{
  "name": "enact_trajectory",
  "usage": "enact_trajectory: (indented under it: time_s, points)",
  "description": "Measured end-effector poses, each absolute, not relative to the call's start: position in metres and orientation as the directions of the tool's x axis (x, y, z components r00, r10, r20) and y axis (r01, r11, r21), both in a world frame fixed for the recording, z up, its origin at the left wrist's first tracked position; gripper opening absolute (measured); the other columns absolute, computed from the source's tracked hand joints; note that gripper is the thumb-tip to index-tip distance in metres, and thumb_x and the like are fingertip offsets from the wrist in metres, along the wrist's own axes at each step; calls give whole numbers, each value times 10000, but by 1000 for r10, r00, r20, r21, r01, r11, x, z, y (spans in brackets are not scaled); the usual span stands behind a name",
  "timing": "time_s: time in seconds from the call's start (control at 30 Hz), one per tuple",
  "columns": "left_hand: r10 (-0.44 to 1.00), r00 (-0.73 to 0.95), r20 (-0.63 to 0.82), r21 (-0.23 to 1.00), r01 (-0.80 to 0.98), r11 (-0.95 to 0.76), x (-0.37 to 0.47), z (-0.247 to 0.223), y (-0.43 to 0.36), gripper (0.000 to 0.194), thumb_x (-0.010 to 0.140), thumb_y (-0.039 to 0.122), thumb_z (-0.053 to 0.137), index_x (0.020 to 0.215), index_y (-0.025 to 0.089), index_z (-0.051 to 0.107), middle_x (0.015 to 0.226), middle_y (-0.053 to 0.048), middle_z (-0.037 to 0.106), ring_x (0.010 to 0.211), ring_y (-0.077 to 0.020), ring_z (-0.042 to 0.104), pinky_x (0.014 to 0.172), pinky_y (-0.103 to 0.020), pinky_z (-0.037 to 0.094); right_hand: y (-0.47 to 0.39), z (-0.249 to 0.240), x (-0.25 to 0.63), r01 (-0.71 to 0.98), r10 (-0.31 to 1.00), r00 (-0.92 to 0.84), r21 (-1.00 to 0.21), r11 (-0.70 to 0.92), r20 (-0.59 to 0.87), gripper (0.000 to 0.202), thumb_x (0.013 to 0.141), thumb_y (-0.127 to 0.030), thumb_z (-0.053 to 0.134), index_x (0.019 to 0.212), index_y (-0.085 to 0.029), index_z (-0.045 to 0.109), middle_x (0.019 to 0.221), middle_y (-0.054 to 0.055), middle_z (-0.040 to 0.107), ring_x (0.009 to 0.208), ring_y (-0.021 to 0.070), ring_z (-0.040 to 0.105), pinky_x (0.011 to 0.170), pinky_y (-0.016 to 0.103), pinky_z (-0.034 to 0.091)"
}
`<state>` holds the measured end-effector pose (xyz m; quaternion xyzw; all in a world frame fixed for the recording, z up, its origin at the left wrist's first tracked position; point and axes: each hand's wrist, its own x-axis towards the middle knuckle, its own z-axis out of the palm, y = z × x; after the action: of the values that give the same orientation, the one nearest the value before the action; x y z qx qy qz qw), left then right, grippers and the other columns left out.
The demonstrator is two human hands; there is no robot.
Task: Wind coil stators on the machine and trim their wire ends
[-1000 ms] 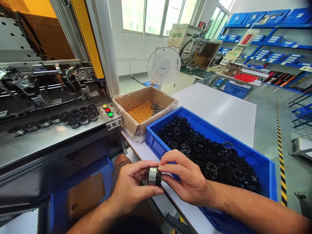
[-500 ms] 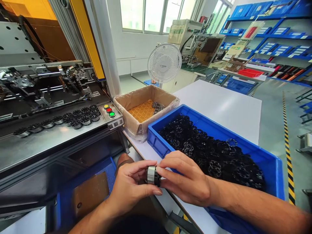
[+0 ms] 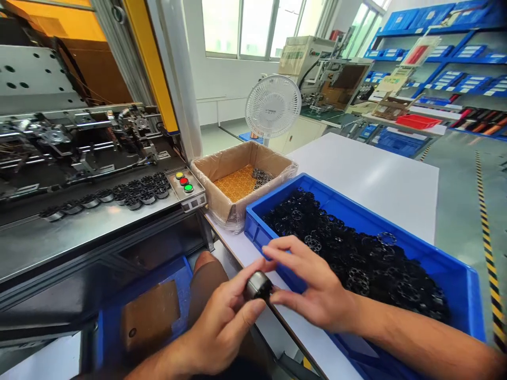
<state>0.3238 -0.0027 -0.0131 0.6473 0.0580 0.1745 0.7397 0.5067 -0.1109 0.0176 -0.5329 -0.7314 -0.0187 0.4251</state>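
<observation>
A small stator core (image 3: 258, 285), a silvery ring with black plastic at its end, is gripped between the thumb and fingers of my left hand (image 3: 219, 319). My right hand (image 3: 317, 290) is just right of it with fingers spread. Its thumb tip is at the core's right edge; whether they touch I cannot tell. Behind my right hand, a blue bin (image 3: 396, 243) holds many loose black plastic rings (image 3: 336, 237). More stator cores (image 3: 132, 201) stand in a row and a cluster on the metal machine ledge (image 3: 99, 224) at left.
A plastic-wrapped cardboard box (image 3: 229, 211) with orange-brown sheeting and some cores stands beside the bin. A button panel (image 3: 185, 184) sits at the ledge's end, below the machine's metal fixtures (image 3: 51, 137). Behind the box is a white fan (image 3: 273, 105). A white table (image 3: 376, 169) extends behind the bin.
The stator core has tilted in my left hand, its black end turning down and right. My right hand's fingers have come off it and spread apart. The view has shifted slightly.
</observation>
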Motion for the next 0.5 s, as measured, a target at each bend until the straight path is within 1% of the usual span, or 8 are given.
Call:
enact_trajectory:
  time_s: [0.07,0.13,0.2,0.27,0.3,0.33,0.37,0.5]
  points:
    - [268,946,179,981,-192,22,321,-10,-5,504,991,287,504,1487,225,435,1482,-145,535,1332,-281,540,1103,-402,446,-112,13,508,807,816,9,-486,335,578,521,960,-448,573,1396,-175,490,1169,123,648,1098,198,650,950,300,562]
    - [237,943,235,971,-218,-94,315,-6,1,495,991,297,490,1472,192,444,1447,-158,560,1313,-262,556,1095,-381,450,-112,7,512,844,834,14,-454,286,551,483,951,-414,600,1376,-203,510,1188,103,665,1106,192,663,957,256,557]
    - [311,908,281,931,-180,-316,300,-3,25,475,979,312,493,1431,166,495,1387,-162,600,1277,-250,579,1082,-366,456,-112,-2,520,874,836,-15,-399,277,548,461,925,-387,643,1339,-208,548,1198,94,666,1058,188,689,930,224,565]
    - [541,784,305,792,106,-601,271,1,67,428,957,332,513,1349,175,588,1329,-142,641,1237,-244,602,1069,-356,463,-111,-13,529,890,828,-29,-363,277,560,473,898,-398,672,1318,-203,575,1224,99,652,1020,194,700,910,226,574]
    - [693,639,334,655,372,-658,251,4,94,389,940,329,530,1286,187,641,1277,-122,679,1191,-238,633,1048,-343,477,-110,-18,534,895,823,-24,-354,271,568,477,892,-401,676,1316,-205,583,1243,101,642,1023,203,697,913,243,575]
    - [806,480,345,472,654,-592,229,7,123,356,921,357,551,1225,226,681,1248,-78,709,1142,-229,664,1027,-333,493,-110,-24,537,901,816,-13,-347,261,578,474,889,-401,675,1316,-212,589,1261,100,635,1040,217,689,932,270,571]
    - [858,372,353,402,768,-499,208,10,153,362,899,352,575,1202,195,697,1232,-104,721,1103,-267,685,1024,-384,495,-109,-29,540,907,806,-1,-339,251,592,467,890,-395,670,1317,-223,595,1272,96,631,1058,231,680,959,304,562]
    - [915,157,372,234,938,-256,140,17,256,339,813,254,583,1063,87,740,1095,-211,758,1037,-385,708,976,-502,501,-108,-41,549,934,759,-3,-268,234,651,436,885,-386,654,1303,-269,622,1252,68,656,1062,271,670,1017,418,531]
